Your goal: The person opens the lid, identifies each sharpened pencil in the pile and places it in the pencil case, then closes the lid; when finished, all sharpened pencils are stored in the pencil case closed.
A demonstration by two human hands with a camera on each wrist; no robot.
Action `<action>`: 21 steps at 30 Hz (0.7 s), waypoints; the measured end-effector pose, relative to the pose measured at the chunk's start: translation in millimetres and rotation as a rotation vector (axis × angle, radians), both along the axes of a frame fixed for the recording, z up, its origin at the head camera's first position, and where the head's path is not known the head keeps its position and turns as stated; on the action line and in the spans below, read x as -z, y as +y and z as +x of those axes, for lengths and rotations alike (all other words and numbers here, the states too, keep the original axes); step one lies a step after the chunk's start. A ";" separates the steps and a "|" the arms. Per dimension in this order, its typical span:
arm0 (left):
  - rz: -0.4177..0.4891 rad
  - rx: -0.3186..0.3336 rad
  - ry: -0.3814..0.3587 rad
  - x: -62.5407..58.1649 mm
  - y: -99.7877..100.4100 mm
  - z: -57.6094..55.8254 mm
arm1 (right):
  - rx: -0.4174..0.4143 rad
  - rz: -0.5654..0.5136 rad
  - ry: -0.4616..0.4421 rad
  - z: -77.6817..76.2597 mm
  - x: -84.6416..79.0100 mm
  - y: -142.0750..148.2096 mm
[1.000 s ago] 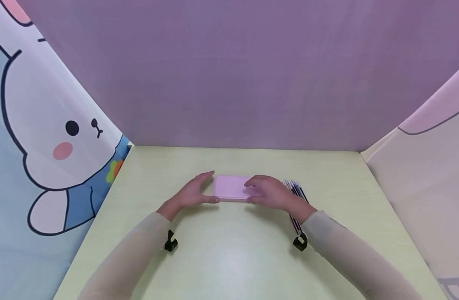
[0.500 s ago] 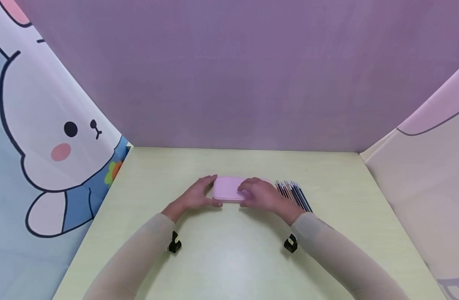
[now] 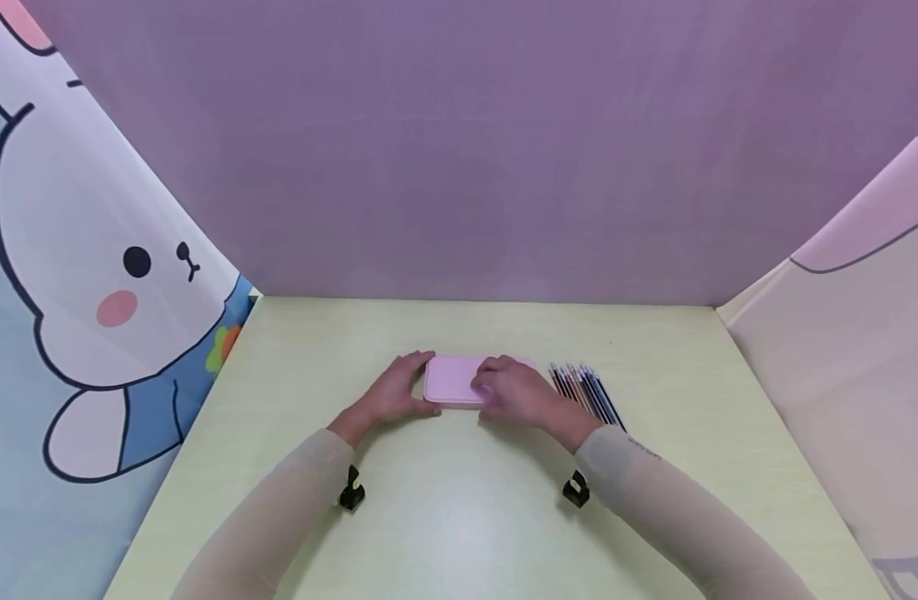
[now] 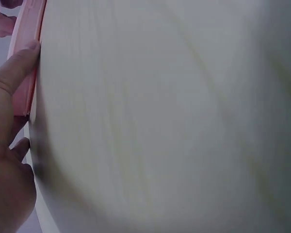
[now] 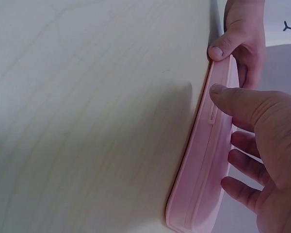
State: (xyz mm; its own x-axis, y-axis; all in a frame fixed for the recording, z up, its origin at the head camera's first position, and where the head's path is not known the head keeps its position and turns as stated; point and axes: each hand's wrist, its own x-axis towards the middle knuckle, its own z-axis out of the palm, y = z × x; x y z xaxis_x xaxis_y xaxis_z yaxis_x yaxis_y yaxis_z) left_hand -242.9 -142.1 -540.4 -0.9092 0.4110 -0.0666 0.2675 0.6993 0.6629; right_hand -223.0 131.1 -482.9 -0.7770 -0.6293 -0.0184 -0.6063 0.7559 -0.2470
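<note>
A pink zippered case (image 3: 449, 380) lies flat on the table. My left hand (image 3: 393, 393) grips its left end, the thumb on the near side and the fingers around the far side. My right hand (image 3: 520, 395) is over the case's right part. In the right wrist view its thumb (image 5: 223, 94) is at the zipper pull (image 5: 212, 115) on the side seam, and the other fingers (image 5: 245, 167) curl over toward the lid. The index fingertip is mostly hidden behind the thumb. The zipper seam looks closed along the visible side.
Several thin dark and reddish sticks (image 3: 586, 390), like pens or refills, lie side by side to the right of the case, partly under the right forearm. A purple cloth (image 3: 489, 167) stands behind the pale table (image 3: 459, 517); printed cloths flank it.
My right hand has slid slightly left along the case, its fingers curling in more, uncovering more of the sticks. The left hand has come in against the case's left end.
</note>
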 end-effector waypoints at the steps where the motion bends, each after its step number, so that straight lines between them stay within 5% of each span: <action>1: 0.005 -0.004 -0.002 -0.3 0.5 0.1 | -0.005 0.000 0.009 0.1 0.1 -0.3; 12: 0.187 -0.036 -0.165 -6.2 2.5 -1.1 | -0.030 -0.004 0.084 0.5 -1.8 0.3; 21: 0.238 -0.041 -0.199 -13.6 -0.1 -2.3 | -0.076 0.058 0.156 -1.7 -8.8 -0.7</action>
